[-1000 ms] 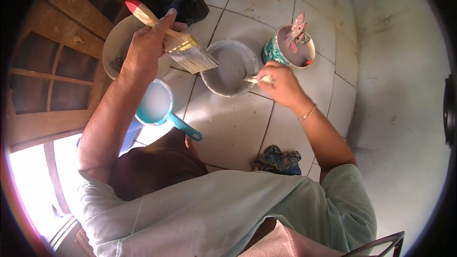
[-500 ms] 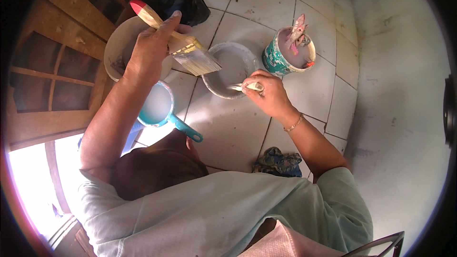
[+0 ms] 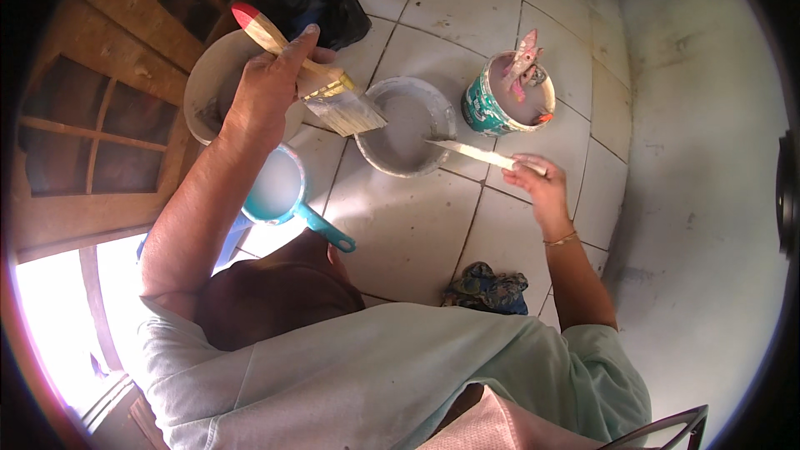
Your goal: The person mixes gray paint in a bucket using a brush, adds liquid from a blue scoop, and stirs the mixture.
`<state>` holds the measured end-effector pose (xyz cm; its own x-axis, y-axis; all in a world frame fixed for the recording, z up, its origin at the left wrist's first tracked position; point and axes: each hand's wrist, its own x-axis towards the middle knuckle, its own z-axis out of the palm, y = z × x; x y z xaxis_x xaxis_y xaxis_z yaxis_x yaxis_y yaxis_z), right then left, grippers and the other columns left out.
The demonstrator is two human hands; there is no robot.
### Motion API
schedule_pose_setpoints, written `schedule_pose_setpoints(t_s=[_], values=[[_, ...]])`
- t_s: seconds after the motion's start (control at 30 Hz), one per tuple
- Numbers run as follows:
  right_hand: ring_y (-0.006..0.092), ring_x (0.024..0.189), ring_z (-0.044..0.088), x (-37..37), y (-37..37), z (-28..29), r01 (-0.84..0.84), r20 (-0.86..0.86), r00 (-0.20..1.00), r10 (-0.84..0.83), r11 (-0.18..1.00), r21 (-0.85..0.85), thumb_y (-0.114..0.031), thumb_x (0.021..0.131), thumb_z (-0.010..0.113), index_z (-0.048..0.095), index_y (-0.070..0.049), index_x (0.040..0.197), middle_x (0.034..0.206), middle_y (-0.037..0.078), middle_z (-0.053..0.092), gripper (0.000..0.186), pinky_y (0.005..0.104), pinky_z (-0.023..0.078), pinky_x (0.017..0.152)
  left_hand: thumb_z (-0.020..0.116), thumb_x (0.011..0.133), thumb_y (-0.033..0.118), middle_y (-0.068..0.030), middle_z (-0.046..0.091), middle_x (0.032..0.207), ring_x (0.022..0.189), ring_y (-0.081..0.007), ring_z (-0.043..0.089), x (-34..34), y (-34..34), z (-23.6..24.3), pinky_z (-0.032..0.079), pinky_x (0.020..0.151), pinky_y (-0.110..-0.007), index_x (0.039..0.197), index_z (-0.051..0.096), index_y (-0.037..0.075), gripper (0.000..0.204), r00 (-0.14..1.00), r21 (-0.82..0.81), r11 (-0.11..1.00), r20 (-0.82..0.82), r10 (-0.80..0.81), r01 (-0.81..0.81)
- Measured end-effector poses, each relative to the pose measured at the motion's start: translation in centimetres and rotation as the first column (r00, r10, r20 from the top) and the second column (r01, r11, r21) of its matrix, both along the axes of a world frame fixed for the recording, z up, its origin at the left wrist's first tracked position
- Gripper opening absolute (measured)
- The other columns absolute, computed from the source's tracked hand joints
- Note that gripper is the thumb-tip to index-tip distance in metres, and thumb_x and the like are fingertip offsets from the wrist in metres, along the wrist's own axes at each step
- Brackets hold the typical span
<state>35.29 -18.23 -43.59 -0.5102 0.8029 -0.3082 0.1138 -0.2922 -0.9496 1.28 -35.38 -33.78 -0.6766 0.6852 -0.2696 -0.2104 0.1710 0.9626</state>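
My left hand (image 3: 271,87) grips a wide paintbrush (image 3: 343,107) by its wooden handle, which has a red end. Its pale bristles hang over the left rim of a round grey-white basin (image 3: 444,104) holding greyish liquid. To the right of the basin, my right hand (image 3: 540,186) is closed around the end of a long pale stick (image 3: 477,152). The stick's narrow, darker tip reaches over the basin's right rim. Whether the tip is a blade, I cannot tell.
A turquoise dipper (image 3: 315,221) with whitish liquid and a large pale bucket (image 3: 200,104) stand left. Right of the basin is a green-and-white bucket (image 3: 483,107) with paint-smeared tools. A crumpled patterned cloth (image 3: 487,287) lies on the tiles, near the wall (image 3: 692,200).
My right hand has moved right and down, away from the basin, drawing the stick back so its length shows. My left hand and the brush have hardly moved.
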Motion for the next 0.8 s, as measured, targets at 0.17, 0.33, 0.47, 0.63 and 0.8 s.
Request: schedule_pose_setpoints(t_s=[0.17, 0.33, 0.47, 0.63, 0.8], values=[[0.0296, 0.084, 0.066, 1.0, 0.2, 0.4, 0.047, -0.05, 0.998, -0.049, 0.998, -0.051, 0.002, 0.081, 0.06, 0.056, 0.012, 0.101, 0.094, 0.02, 0.062, 0.023, 0.034, 0.057, 0.076, 0.059, 0.084, 0.043, -0.0109, 0.063, 0.083, 0.081, -0.0173, 0.059, 1.6, 1.3, 0.2, 0.045, 0.081, -0.029, 0.091, 0.065, -0.002, 0.046, 0.999, -0.016, 1.0, -0.032, -0.006, 0.005], [0.0255, 0.082, 0.065, 3.7, 1.5, -2.0, -0.103, 0.17, 0.98, 0.099, 0.995, 0.014, 0.001, 0.079, 0.062, 0.056, 0.013, 0.101, 0.09, 0.018, 0.063, 0.026, 0.032, 0.056, 0.075, 0.054, 0.089, 0.041, -0.0094, 0.063, 0.089, 0.085, -0.016, 0.058, 2.6, 2.4, 0.3, 0.044, 0.081, -0.03, 0.093, 0.064, 0.001, 0.041, 0.999, -0.077, 0.996, -0.014, -0.05, 0.049], [0.0147, 0.071, 0.062, 4.5, 2.7, -2.5, -0.411, 0.501, 0.781, 0.373, 0.911, -0.036, -0.006, 0.076, 0.065, 0.057, 0.009, 0.1, 0.076, 0.012, 0.063, 0.029, 0.0257, 0.053, 0.067, 0.059, 0.085, 0.041, -0.0092, 0.064, 0.083, 0.081, -0.017, 0.059, 3.6, 3.0, -0.1, 0.044, 0.08, -0.029, 0.089, 0.066, -0.001, 0.043, 1.0, -0.039, 0.999, -0.01, -0.022, 0.021], [0.0098, 0.062, 0.056, 3.5, 1.9, -1.9, -0.538, 0.553, 0.731, 0.4, 0.836, 0.106, -0.018, 0.079, 0.066, 0.059, 0.003, 0.098, 0.071, 0.006, 0.061, 0.029, 0.0241, 0.044, 0.057, 0.06, 0.085, 0.037, -0.0106, 0.064, 0.083, 0.079, -0.0161, 0.06, 5.1, 4.0, -1.7, 0.046, 0.076, -0.028, 0.091, 0.065, -0.002, 0.04, 0.995, -0.165, 0.982, 0.069, -0.077, 0.088], [0.0081, 0.059, 0.051, 3.2, 0.0, 1.5, -0.454, 0.476, 0.815, 0.331, 0.875, 0.169, -0.022, 0.084, 0.064, 0.058, 0.002, 0.097, 0.067, 0.002, 0.056, 0.028, 0.0233, 0.041, 0.055, 0.06, 0.085, 0.037, -0.0098, 0.064, 0.082, 0.073, -0.0167, 0.061, 4.1, 5.0, -3.4, 0.048, 0.066, -0.028, 0.09, 0.065, -0.001, 0.039, 0.998, -0.203, 0.977, 0.0, -0.06, 0.059]])
